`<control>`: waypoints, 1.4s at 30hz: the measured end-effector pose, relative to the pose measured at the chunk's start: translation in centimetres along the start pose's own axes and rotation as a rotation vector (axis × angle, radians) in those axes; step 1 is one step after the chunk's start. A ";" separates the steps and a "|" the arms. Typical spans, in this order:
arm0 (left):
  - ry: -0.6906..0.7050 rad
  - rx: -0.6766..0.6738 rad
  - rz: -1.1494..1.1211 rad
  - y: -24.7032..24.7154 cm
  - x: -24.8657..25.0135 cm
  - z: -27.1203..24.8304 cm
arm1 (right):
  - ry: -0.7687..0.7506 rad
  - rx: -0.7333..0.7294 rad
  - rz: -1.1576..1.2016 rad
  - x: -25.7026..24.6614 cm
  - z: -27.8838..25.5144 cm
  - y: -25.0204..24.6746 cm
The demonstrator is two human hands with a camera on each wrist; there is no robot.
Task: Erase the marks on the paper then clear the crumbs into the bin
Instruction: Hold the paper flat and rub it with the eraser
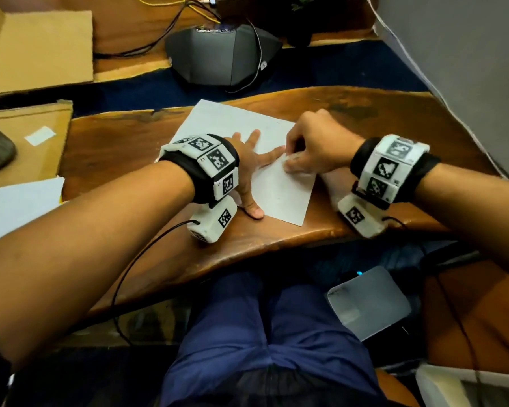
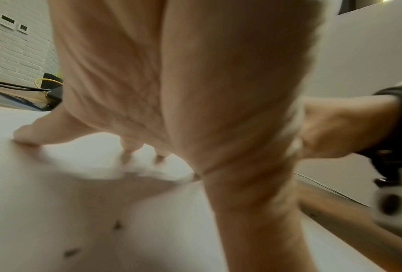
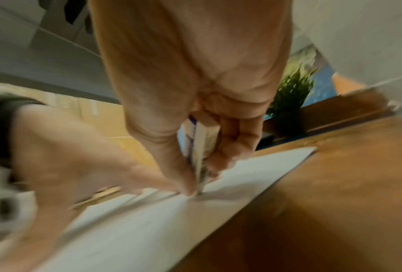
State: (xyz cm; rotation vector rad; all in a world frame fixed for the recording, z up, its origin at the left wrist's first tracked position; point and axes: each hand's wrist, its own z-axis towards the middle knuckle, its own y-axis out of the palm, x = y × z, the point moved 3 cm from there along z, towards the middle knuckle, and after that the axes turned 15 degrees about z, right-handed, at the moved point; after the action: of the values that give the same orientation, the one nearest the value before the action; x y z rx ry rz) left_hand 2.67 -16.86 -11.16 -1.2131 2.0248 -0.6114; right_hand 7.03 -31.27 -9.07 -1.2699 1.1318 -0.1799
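With the left hand [image 1: 249,168] pressed flat, fingers spread, on the paper [image 1: 272,188] lying on the bench [image 1: 365,113], the right hand [image 1: 315,145] pinches the eraser [image 3: 201,147]; rub with short, light strokes beside those fingers to avoid creasing.
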 end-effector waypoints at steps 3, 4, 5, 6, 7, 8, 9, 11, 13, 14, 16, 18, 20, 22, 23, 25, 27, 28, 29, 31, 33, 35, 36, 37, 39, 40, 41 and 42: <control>0.005 0.007 0.019 0.0 0.1 0.2 | -0.067 -0.184 0.029 -2.0 -2.7 2.5; 0.004 0.007 0.031 0.0 0.1 0.2 | -0.064 -0.217 0.041 -1.9 -2.7 2.5; 0.004 0.005 0.043 -0.1 0.2 0.1 | -0.052 -0.206 0.040 -1.5 -2.1 2.0; 0.001 0.002 0.044 -0.1 0.2 0.1 | -0.031 -0.156 0.031 -0.8 -1.1 1.1; -0.003 0.000 0.036 -0.1 0.2 0.1 | -0.014 -0.092 0.023 -0.1 -0.1 0.3; -0.003 -0.001 0.029 -0.1 0.1 0.1 | 0.004 -0.030 0.018 0.5 0.7 -0.4; -0.004 -0.004 0.025 -0.1 0.1 0.1 | 0.012 0.010 0.012 0.7 1.0 -0.6; -0.007 0.001 0.035 -0.1 0.1 0.0 | -0.012 -0.014 -0.001 -0.3 0.0 0.4; -0.003 0.013 0.047 -0.1 0.2 0.1 | -0.077 -0.153 0.006 -2.0 -2.0 2.3; -0.001 0.014 0.051 -0.1 0.2 0.1 | -0.093 -0.222 0.017 -2.5 -2.6 2.8; 0.004 0.004 0.046 -0.1 0.3 0.1 | -0.063 -0.237 0.034 -2.0 -2.1 2.2; -0.004 -0.008 0.036 -0.3 0.3 0.0 | -0.015 -0.114 0.036 -0.5 -0.3 0.5; -0.014 -0.004 0.035 -0.2 0.1 -0.1 | -0.010 -0.008 0.021 0.2 0.6 -0.2; -0.009 0.011 0.043 -0.2 0.1 -0.1 | -0.042 -0.027 -0.007 -0.7 -0.4 0.8; -0.002 0.016 0.041 -0.1 0.2 0.0 | -0.068 -0.086 -0.015 -1.3 -1.4 1.7; 0.002 0.009 0.025 -0.1 0.2 0.0 | -0.097 -0.224 0.017 -2.2 -2.9 2.9; 0.002 -0.007 0.028 -0.1 0.3 -0.1 | -0.059 -0.233 0.035 -1.6 -2.3 2.0; 0.000 -0.013 0.026 -0.2 0.3 -0.1 | -0.039 -0.168 0.024 -0.9 -1.3 1.1; -0.004 -0.019 0.020 -0.3 0.3 -0.1 | -0.030 -0.093 0.008 -0.3 -0.4 0.2; -0.009 -0.019 0.021 -0.3 0.2 -0.2 | -0.026 -0.018 -0.013 0.3 0.3 -0.3; -0.001 0.000 0.031 -0.2 0.2 -0.3 | -0.052 -0.105 -0.011 -0.9 -0.8 1.2; 0.014 0.023 0.030 -0.1 0.2 -0.1 | -0.096 -0.232 -0.007 -2.2 -2.7 2.8; 0.014 0.024 0.029 0.0 0.1 0.0 | -0.095 -0.258 0.007 -2.2 -2.8 2.9; 0.012 0.016 0.027 0.0 0.2 0.1 | -0.081 -0.234 0.019 -1.7 -2.3 2.4; 0.000 0.002 0.017 -0.2 0.2 0.0 | -0.037 -0.111 0.008 -0.2 -0.5 0.3; -0.003 0.001 0.014 -0.2 0.2 -0.1 | -0.022 -0.058 0.004 0.4 0.1 -0.4; -0.004 0.003 0.014 -0.2 0.2 -0.2 | -0.024 -0.035 0.006 0.6 0.3 -0.5; -0.005 0.009 0.016 -0.1 0.1 -0.2 | -0.032 -0.052 0.006 0.3 0.0 -0.1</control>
State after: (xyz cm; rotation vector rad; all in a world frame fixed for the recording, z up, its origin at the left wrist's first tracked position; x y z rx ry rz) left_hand 2.55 -17.02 -10.95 -1.1905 2.0237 -0.6082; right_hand 7.25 -31.53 -9.17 -1.3104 1.1194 -0.1262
